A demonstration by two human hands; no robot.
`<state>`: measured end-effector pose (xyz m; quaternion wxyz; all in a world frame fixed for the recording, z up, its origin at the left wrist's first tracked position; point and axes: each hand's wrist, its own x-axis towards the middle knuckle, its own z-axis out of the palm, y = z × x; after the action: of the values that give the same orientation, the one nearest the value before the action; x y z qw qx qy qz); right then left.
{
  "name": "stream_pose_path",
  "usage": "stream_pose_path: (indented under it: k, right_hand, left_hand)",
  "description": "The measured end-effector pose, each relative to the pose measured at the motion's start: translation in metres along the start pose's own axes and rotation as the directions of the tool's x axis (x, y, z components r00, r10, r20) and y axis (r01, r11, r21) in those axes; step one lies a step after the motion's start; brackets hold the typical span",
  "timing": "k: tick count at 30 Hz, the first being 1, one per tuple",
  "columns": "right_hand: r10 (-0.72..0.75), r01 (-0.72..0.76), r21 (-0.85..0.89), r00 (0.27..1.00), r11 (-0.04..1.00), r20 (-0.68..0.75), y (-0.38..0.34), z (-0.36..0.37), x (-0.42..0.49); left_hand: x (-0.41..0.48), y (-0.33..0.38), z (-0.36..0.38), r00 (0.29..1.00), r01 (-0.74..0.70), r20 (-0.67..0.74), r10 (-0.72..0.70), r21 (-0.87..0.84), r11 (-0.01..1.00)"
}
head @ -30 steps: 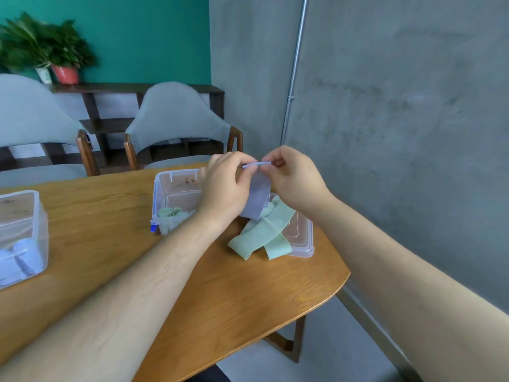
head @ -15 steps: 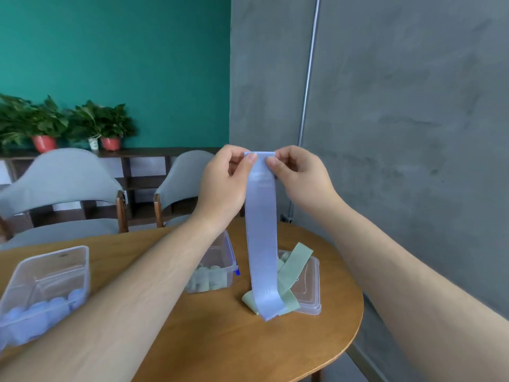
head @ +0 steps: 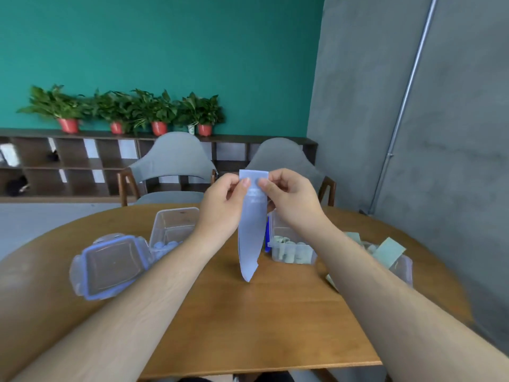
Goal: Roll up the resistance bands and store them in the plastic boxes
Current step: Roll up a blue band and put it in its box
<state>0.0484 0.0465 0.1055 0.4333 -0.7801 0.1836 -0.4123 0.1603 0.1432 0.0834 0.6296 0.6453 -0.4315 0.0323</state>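
— What is gripped at centre frame?
— By the left hand (head: 223, 201) and right hand (head: 293, 201), a light-blue resistance band (head: 250, 241) is pinched at its top and hung over the wooden table (head: 261, 326).
— The boxes?
— Set behind: blue-roll box (head: 172, 230) left of centre, green-roll box (head: 292, 253) right.

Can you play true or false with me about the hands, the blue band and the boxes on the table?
1. The left hand and right hand both pinch the top of the blue band. True.
2. The blue band is rolled up. False: it hangs down unrolled above the table.
3. The right box holds green rolls. True.
4. The lid is shut on a box. False: it lies on the table beside the left box, which is open.
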Motion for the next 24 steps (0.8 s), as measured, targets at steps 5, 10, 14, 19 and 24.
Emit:
stream_pose_path:
  k: [5,10,14,19,24]
  right_hand:
    - [-0.016,0.014,0.042,0.999,0.999,0.047,-0.016,0.019,-0.014]
    - [0.011,-0.025,0.171,0.996,0.985,0.083,-0.037,0.016,-0.015]
    - [0.120,-0.131,0.106,0.988,0.986,0.098,-0.030,0.021,-0.014]
    - [0.273,-0.275,-0.005,0.953,0.961,0.128,0.023,0.040,-0.017]
    - [0.389,-0.387,-0.047,0.908,0.921,0.152,0.090,0.068,-0.015]
  left_hand:
    - [-0.015,0.004,-0.031,1.000,0.005,-0.029,-0.005,-0.002,1.000]
    - [-0.018,0.020,-0.044,1.000,0.011,-0.027,-0.013,-0.053,0.999]
    - [-0.016,0.008,-0.040,0.997,0.068,-0.019,-0.069,-0.029,0.997]
    - [-0.024,-0.047,-0.020,0.979,0.203,0.018,-0.204,0.042,0.978]
    - [-0.035,-0.113,0.002,0.938,0.320,0.071,-0.339,0.195,0.927]
